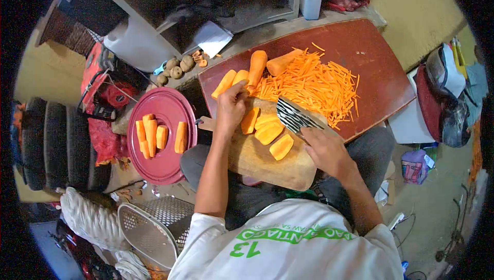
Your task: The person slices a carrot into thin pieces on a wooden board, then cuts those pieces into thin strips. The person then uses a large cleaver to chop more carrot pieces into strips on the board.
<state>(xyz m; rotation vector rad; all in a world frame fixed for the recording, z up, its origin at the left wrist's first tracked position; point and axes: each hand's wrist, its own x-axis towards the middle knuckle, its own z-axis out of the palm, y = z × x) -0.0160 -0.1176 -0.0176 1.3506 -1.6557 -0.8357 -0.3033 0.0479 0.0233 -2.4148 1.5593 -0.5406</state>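
A wooden cutting board [267, 165] rests across my lap, with several thick carrot slices [281, 147] lying on it. My right hand [328, 151] is closed round the handle of a knife [298, 116], whose blade has a black and white striped pattern. The blade is over the board's far edge, beside a large heap of carrot strips [314, 84]. My left hand [231, 109] reaches past the board, its fingers curled against a carrot piece [240, 77]. Whole peeled carrots [258, 66] lie just beyond those fingers.
The heap covers part of a red-brown tabletop [378, 64]. To the left, a round dark pink lid [163, 168] carries several carrot pieces. Potatoes [176, 72] lie behind it. A white perforated basket [149, 228] stands at lower left, and a white bottle [310, 2] at the back.
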